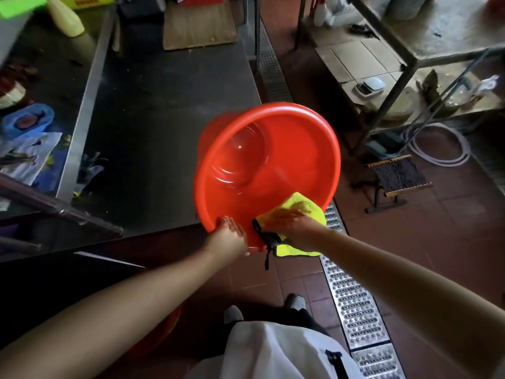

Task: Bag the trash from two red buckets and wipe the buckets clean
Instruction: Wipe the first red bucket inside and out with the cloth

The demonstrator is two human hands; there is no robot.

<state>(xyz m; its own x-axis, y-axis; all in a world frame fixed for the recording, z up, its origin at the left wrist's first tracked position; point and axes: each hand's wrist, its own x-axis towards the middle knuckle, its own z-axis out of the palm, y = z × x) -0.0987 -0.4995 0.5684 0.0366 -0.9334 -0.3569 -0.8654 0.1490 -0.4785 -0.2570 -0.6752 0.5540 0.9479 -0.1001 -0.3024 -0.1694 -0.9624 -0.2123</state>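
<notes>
A: Start at the left. What's on the counter (164, 105)?

B: A blue bag (27, 121) and printed wrappers at its far-left edge. The red bucket (273, 149) is tipped on the counter's near corner, mouth toward the person, and no trash shows inside it.

A: And the hands?

B: The left hand (231, 232) steadies the near rim, its fingers fairly straight and laid along the edge rather than curled round it. The right hand (289, 225) presses a yellow cloth (296, 207) flat against the inner wall just inside the rim, its fingers spread on top.

A: How should this wipe go?

B: I'd keep the rim braced, sweep the cloth round the wall, then down to the base, and mind the bucket sliding off the corner.

A: Counts?

B: One cloth. One bucket fully in view; an orange-red curve (164, 332) under the left forearm may be the second, though I can't tell.
</notes>
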